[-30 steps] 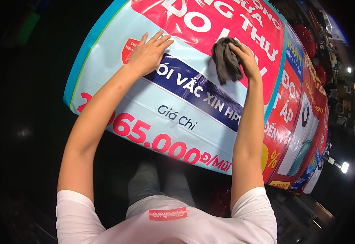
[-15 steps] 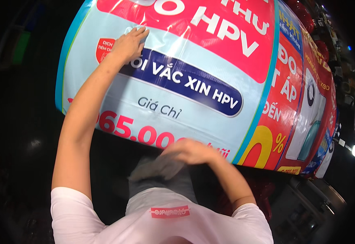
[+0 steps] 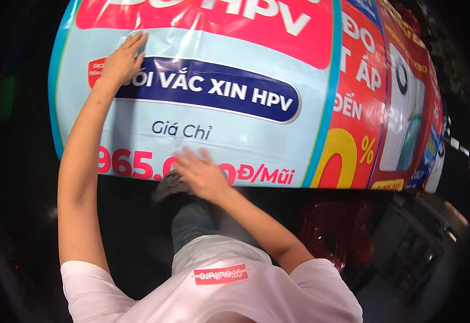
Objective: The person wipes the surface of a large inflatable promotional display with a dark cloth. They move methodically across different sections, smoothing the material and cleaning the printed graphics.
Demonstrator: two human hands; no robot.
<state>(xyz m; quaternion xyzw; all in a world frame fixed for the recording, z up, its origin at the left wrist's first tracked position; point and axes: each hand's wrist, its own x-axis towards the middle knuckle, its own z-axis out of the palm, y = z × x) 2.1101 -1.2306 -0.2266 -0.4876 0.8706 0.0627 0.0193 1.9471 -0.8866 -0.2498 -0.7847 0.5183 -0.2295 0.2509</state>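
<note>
A large glossy printed vinyl banner, pale blue with red and navy panels, lies spread out in front of me. My left hand rests on it at the upper left, palm down, beside the navy panel. That arm is stretched out. Over the banner's near edge is my right hand, slightly blurred, its fingers spread across the pink lettering. Just below its thumb shows a dark grey blurred thing; I cannot tell whether it touches the hand. Faint creases run across the banner under the bright reflections.
More red printed panels continue to the right of the banner. Dark red glossy plastic stools or chairs stand below its near edge on the right. A grey shelf-like cabinet is farther right. My jeans show beneath the right arm.
My right hand has moved left and up onto the near edge of the banner, its fingers now spread. The view has shifted right, while my left hand keeps its place on the banner.
</note>
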